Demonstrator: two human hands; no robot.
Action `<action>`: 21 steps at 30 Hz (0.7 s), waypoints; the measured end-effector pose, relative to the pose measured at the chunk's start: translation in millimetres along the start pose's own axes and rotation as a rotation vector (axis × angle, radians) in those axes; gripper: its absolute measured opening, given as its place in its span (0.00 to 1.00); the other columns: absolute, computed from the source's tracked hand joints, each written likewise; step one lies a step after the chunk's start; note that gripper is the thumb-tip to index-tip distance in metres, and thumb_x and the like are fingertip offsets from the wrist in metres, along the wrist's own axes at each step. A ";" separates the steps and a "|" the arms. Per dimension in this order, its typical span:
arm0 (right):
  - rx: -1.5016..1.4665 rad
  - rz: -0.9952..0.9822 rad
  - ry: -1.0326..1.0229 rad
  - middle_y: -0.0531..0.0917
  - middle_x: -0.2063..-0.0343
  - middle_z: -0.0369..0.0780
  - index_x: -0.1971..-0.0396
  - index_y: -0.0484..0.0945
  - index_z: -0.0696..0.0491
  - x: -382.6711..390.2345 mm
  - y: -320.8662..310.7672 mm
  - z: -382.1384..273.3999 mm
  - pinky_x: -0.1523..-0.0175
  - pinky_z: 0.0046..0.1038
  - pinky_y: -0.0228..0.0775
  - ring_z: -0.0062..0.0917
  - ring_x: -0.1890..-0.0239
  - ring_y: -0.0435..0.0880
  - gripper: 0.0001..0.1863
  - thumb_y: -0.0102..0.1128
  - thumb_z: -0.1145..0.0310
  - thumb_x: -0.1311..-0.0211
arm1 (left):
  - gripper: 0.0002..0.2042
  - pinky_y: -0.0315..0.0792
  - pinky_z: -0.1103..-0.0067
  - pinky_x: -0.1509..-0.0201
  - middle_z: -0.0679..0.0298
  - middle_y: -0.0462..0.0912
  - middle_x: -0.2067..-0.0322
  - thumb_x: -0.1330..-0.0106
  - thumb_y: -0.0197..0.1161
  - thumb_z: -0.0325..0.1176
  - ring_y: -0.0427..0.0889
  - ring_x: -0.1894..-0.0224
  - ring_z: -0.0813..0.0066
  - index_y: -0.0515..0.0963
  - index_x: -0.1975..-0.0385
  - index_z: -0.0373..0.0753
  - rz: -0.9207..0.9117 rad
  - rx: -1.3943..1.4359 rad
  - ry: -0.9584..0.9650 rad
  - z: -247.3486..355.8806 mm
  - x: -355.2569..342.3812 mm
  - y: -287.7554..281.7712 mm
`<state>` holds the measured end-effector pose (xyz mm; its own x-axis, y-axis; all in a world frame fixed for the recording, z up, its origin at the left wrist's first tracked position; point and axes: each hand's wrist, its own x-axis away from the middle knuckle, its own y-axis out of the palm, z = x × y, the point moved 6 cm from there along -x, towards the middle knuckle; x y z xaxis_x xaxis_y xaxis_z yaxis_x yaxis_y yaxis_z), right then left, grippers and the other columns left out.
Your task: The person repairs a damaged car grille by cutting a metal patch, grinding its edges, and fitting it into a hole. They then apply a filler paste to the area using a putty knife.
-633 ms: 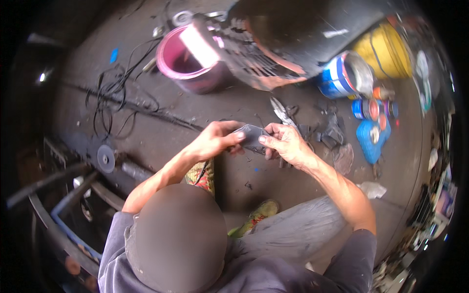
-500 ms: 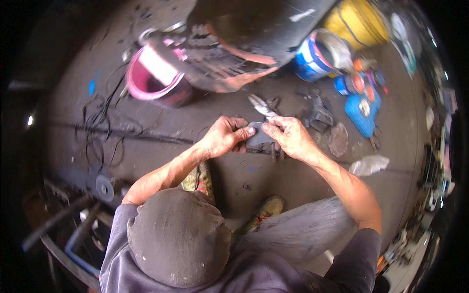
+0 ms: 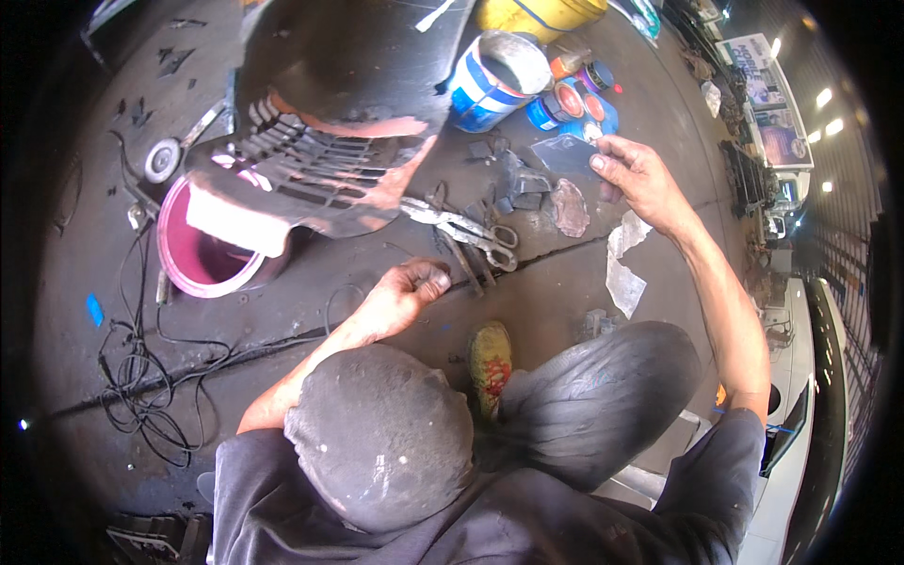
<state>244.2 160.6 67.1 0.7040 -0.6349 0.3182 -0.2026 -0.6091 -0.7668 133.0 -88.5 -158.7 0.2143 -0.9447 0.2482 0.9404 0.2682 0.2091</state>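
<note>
My right hand [image 3: 638, 184] grips a thin dark flat piece [image 3: 561, 153] by its edge, raised near the paint cans. My left hand [image 3: 410, 294] is lower and further left, fingers curled in with the thumb over them; whatever it holds, if anything, is hidden. Beyond it lie metal snips [image 3: 461, 228] among dark scraps [image 3: 523, 184] and a pinkish irregular piece [image 3: 569, 209]. A large curved black panel with slotted vents [image 3: 339, 66] rests over a pink bucket [image 3: 169, 240], with a white patch on its near end.
A blue-white can [image 3: 476, 94], smaller cans [image 3: 565, 102] and a yellow bucket [image 3: 532, 14] stand at the back. Tangled cables [image 3: 141, 386] and a grinder [image 3: 174, 151] lie left. A torn pale sheet [image 3: 626, 278] lies right, before clutter and white panels [image 3: 791, 348].
My hands have parted. The right has moved up and right with the flat piece; the left has let go of it and sits lower. The view has swung toward the right.
</note>
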 end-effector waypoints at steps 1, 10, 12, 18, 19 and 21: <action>-0.001 -0.023 0.018 0.81 0.68 0.34 0.51 0.80 0.61 -3.7 7.2 -4.0 0.66 0.23 0.71 0.16 0.72 0.78 0.18 0.60 0.60 0.29 | 0.27 0.73 0.72 0.63 0.64 0.81 0.78 0.27 0.57 0.55 0.74 0.74 0.72 0.84 0.67 0.32 0.033 -0.138 -0.018 4.4 8.7 -11.1; 0.358 -0.235 -0.027 0.84 0.68 0.36 0.46 0.79 0.56 -60.7 41.2 -23.9 0.63 0.20 0.71 0.15 0.66 0.79 0.17 0.58 0.67 0.32 | 0.28 0.71 0.78 0.63 0.64 0.81 0.76 0.25 0.55 0.55 0.76 0.72 0.77 0.81 0.71 0.32 -0.068 0.033 -0.212 40.7 76.8 -105.3; 0.316 -0.281 -0.150 0.83 0.69 0.34 0.50 0.81 0.54 -74.6 49.2 9.4 0.69 0.21 0.70 0.15 0.70 0.77 0.15 0.58 0.65 0.31 | 0.25 0.74 0.76 0.56 0.63 0.84 0.68 0.25 0.55 0.54 0.80 0.65 0.75 0.81 0.57 0.32 -0.184 0.037 -0.310 39.9 91.2 -111.9; -0.163 -0.468 0.244 0.83 0.67 0.33 0.53 0.82 0.54 -79.2 115.5 37.8 0.71 0.22 0.74 0.15 0.75 0.78 0.12 0.64 0.67 0.33 | 0.34 0.73 0.72 0.50 0.57 0.85 0.63 0.29 0.53 0.65 0.80 0.58 0.67 0.81 0.53 0.32 -0.214 -0.250 -0.465 27.9 125.3 -140.7; -0.297 -0.497 0.210 0.82 0.66 0.33 0.51 0.81 0.54 -85.2 141.9 41.9 0.72 0.21 0.74 0.15 0.76 0.78 0.12 0.63 0.67 0.32 | 0.35 0.73 0.71 0.49 0.56 0.85 0.62 0.30 0.52 0.66 0.80 0.58 0.66 0.80 0.53 0.32 -0.167 -0.352 -0.581 44.8 139.7 -147.3; -0.514 -0.548 0.247 0.81 0.65 0.33 0.50 0.79 0.53 -86.2 172.5 63.9 0.73 0.20 0.74 0.14 0.77 0.79 0.12 0.60 0.68 0.30 | 0.34 0.73 0.69 0.48 0.54 0.85 0.61 0.27 0.49 0.64 0.80 0.57 0.64 0.80 0.49 0.33 -0.275 -0.374 -0.639 30.6 151.3 -156.9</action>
<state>192.1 140.6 -128.2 0.6356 -0.2314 0.7365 -0.2024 -0.9706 -0.1302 9.8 -267.8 -125.1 -0.1258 -0.6461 0.7528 0.9882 -0.1482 0.0379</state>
